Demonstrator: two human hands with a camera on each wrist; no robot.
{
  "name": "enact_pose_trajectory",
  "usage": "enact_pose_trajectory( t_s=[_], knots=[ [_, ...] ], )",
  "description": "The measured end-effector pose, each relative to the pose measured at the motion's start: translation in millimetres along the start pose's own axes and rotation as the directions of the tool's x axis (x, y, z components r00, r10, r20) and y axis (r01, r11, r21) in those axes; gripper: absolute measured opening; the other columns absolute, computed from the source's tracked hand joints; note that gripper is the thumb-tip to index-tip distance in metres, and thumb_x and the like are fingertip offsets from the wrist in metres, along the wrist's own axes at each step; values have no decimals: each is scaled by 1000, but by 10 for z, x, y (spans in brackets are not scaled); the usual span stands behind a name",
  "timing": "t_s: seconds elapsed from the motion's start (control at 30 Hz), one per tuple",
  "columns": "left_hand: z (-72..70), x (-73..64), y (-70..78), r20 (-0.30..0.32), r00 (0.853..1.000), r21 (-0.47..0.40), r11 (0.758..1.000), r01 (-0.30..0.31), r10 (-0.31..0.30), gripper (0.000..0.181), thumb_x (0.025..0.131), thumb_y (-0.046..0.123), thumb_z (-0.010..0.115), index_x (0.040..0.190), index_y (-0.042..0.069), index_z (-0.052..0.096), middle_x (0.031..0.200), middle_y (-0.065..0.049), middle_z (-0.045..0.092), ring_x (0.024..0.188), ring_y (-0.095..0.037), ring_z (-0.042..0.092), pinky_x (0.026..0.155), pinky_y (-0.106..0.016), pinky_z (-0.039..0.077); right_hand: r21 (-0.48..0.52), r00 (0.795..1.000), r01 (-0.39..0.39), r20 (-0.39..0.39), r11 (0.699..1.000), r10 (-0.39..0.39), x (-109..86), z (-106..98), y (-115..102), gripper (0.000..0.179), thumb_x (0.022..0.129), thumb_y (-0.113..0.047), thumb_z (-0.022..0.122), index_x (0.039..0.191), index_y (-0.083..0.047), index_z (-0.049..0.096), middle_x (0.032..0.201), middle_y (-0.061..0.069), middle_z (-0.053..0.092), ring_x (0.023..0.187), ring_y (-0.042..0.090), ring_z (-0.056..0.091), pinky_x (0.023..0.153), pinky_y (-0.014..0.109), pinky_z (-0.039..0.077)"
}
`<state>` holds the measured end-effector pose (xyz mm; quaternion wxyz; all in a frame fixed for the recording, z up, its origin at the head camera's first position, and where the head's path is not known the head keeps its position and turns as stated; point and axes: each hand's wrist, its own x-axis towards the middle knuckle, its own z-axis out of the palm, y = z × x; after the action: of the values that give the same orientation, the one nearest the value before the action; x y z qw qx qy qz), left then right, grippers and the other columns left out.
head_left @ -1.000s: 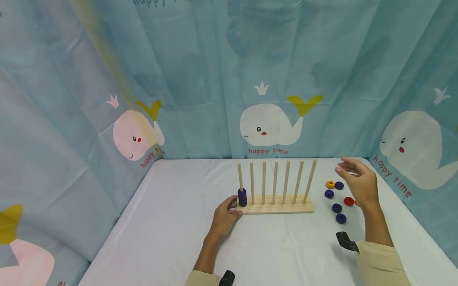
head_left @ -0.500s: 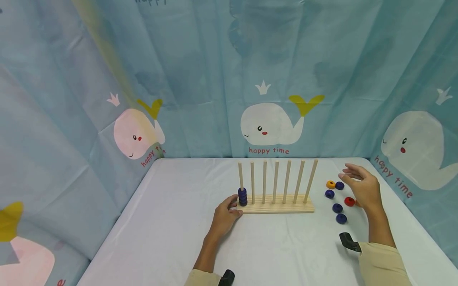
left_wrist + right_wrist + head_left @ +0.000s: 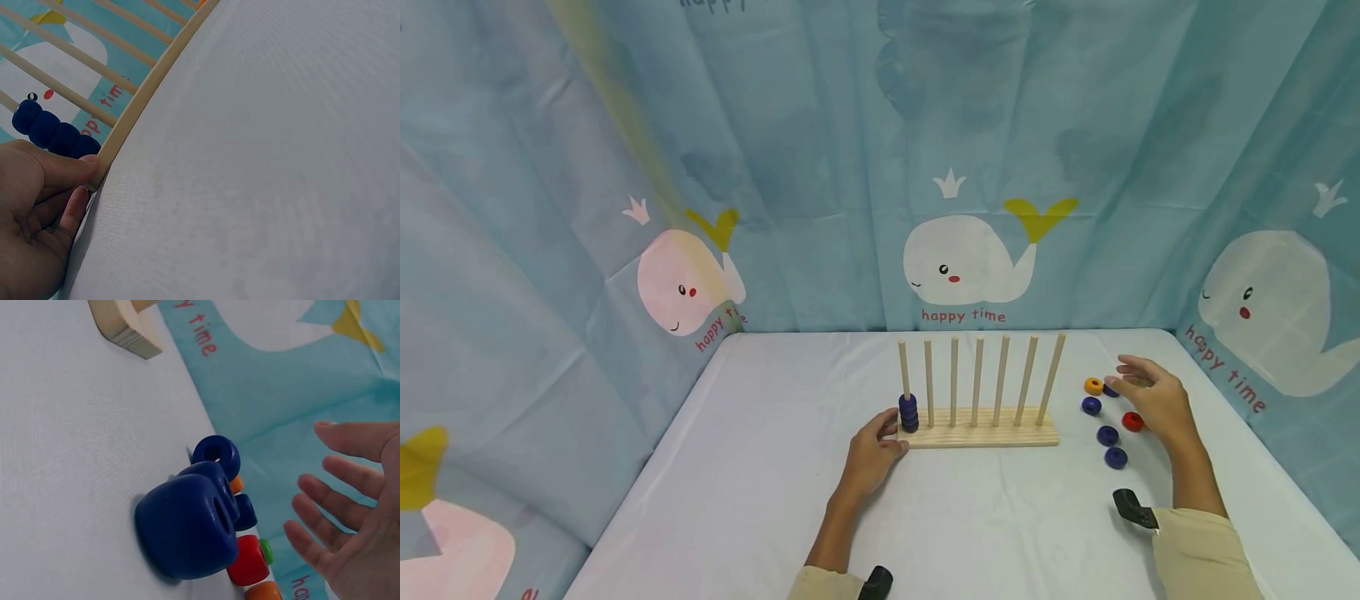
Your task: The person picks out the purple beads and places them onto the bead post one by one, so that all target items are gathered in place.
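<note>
A wooden peg rack [image 3: 977, 435] with several upright pegs stands on the white table, and several blue beads [image 3: 908, 414] are stacked on its leftmost peg. My left hand [image 3: 872, 454] holds the left end of the base between thumb and fingers. Over at the right, my right hand [image 3: 1156, 402] hovers with spread, loosely bent fingers and nothing in them. Below and around it lie loose beads: an orange bead [image 3: 1093, 386], a red bead [image 3: 1132, 422] and several blue ones, such as the near blue bead [image 3: 1116, 457]. One far blue bead [image 3: 1111, 391] is partly covered by the fingertips.
In the right wrist view, a green bead [image 3: 267, 551] and another orange bead [image 3: 264, 591] lie beyond the red one. A light-blue curtain [image 3: 820, 250] with whale prints hangs behind the white table [image 3: 760, 467]. Black wrist mounts jut from both sleeves.
My right hand has come down toward the far beads and now partly covers a blue one. The left hand stays on the rack, which has not moved.
</note>
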<state>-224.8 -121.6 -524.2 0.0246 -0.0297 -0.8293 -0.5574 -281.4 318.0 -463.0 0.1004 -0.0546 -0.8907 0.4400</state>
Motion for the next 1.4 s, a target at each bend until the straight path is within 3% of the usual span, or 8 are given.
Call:
enact_pose_trajectory(
  t_s=[0.4,1.0,1.4],
  knots=[
    [3,11,-13,-3,1000,3,1000,-5,5,58,88,12,70,142,13,50,120,-7,63,100,-15,63,85,-34,52,-53,996,-33,86,998,38,35,43,142,73,96,-47,56,150,-5,33,144,29,40,130,51,35,96,67,36],
    [5,20,-44,-1,1000,-6,1000,-9,9,58,88,15,71,142,14,50,119,-6,63,99,-14,63,86,-34,51,-67,984,-54,168,996,65,68,69,222,77,96,-48,54,153,-5,25,150,31,27,134,55,23,97,72,27],
    [1,27,-52,0,1000,-14,1000,-6,6,59,87,15,72,142,15,50,119,-6,63,100,-14,63,86,-34,51,-90,989,-55,131,994,66,82,107,248,70,96,-40,59,149,-3,33,143,32,38,130,54,33,97,67,35]
  ],
)
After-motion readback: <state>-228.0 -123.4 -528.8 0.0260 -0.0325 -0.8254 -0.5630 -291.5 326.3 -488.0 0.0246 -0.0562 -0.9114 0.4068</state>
